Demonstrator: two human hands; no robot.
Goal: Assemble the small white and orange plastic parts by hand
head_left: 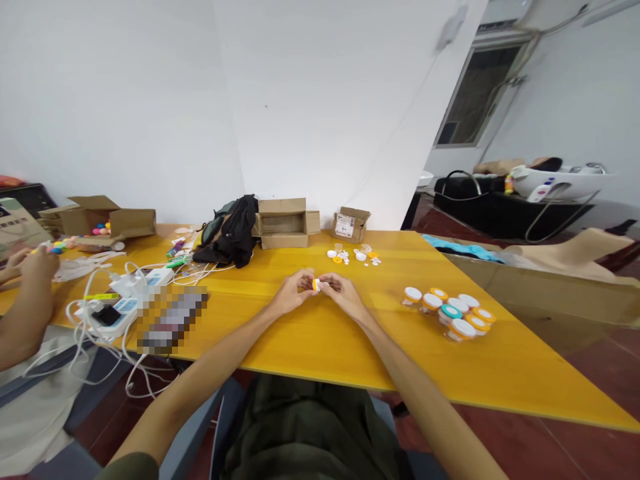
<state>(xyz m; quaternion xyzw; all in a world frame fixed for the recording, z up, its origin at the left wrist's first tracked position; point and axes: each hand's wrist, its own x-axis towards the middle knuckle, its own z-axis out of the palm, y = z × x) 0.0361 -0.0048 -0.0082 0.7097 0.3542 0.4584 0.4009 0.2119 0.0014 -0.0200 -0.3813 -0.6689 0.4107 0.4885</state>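
Several capped jars (451, 311) stood right, apparently finished; loose lids (361, 256) lay far on the desk (300, 340), seemingly pending. Left hand (294, 293) and right hand (342, 292) gripped an orange-white piece (317, 285).

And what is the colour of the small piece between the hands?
The piece is orange and white, in the head view.

Bare worktop (385, 283) leaves a wide lane between the right hand (344, 293) and the clustered lidded jars (454, 308), which block farther right. Leftward, a pixelated item (173, 320) and power strip (123, 313) obstruct; toward the wall (320, 100), loose lids (361, 256), backpack (235, 230) and open carton (285, 239) stand in the way.
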